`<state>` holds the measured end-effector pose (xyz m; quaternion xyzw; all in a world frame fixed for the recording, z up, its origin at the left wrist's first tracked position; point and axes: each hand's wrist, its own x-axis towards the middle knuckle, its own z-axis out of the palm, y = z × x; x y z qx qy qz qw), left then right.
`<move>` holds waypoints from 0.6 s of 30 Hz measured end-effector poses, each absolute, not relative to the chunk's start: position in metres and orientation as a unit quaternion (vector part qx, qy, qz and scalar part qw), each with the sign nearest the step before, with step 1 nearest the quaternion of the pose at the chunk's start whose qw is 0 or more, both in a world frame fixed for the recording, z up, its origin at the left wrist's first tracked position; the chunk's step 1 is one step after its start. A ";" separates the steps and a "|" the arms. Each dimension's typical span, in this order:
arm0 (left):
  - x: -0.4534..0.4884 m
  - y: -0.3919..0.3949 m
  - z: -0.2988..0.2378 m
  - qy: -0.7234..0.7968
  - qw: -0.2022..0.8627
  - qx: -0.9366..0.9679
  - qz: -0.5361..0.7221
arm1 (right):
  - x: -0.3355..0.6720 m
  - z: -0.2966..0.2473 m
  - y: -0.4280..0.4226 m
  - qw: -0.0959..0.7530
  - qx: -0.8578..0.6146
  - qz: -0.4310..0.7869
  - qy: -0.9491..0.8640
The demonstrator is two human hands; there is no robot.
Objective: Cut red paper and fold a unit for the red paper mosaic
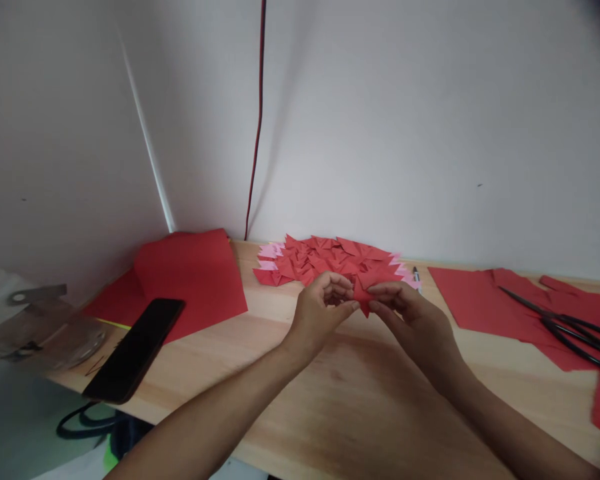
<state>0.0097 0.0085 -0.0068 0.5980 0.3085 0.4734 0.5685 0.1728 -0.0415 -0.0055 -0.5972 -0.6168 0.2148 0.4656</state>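
Observation:
Both my hands meet above the middle of the wooden table (360, 400). Between them is a small folded red paper piece (363, 297). My left hand (323, 310) pinches its left side with curled fingers. My right hand (413, 317) pinches its right side, thumb and fingers pressed together. Just behind the hands lies a pile of folded red and pink paper pieces (330, 260) against the wall.
A red paper sheet (190, 277) lies at the left with a black phone (135, 350) overhanging the table edge. At the right are red paper offcuts (500, 307) with black scissors (570, 330) on them. A pen (417, 277) lies by the pile. A cable (257, 120) hangs down the wall.

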 end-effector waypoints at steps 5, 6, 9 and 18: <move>0.009 0.004 -0.006 0.317 0.529 0.625 0.479 | 0.171 -0.003 -0.044 0.462 -0.602 0.178 -0.627; 0.009 0.003 -0.006 0.320 0.518 0.630 0.482 | 0.170 -0.003 -0.044 0.461 -0.601 0.170 -0.630; 0.008 -0.001 -0.004 0.328 0.489 0.641 0.493 | 0.171 -0.003 -0.045 0.464 -0.604 0.157 -0.629; 0.008 -0.005 0.000 0.327 0.460 0.657 0.500 | 0.173 -0.002 -0.045 0.459 -0.605 0.138 -0.635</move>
